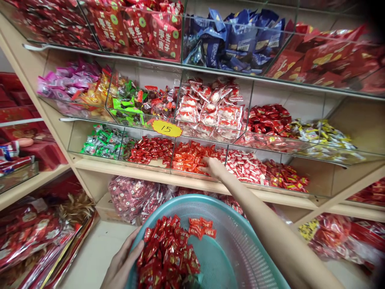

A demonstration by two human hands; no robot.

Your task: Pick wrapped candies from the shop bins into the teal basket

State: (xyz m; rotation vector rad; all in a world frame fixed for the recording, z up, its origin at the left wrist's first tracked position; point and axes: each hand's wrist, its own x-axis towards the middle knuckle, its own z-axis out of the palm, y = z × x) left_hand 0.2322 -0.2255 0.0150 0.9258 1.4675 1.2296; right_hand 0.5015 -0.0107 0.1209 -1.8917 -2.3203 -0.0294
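Note:
My left hand (124,261) grips the left rim of a teal plastic basket (240,245) with perforated sides. Inside the basket is a heap of dark red wrapped candies (168,251), with a few orange-red wrapped candies (202,227) beside it. My right hand (214,167) reaches over the basket to the lowest shelf, at the right side of a bin of orange-red wrapped candies (189,156). Its fingers point down among the candies, small and partly hidden, so whether they hold one cannot be made out.
Glass dividers split the shelves into candy bins. Dark red candies (153,149) lie left of my right hand, red-and-white candies (245,164) to its right. A yellow tag (167,128) marked 15 hangs above. Bagged candies (132,196) sit beneath the wooden shelf edge (144,172).

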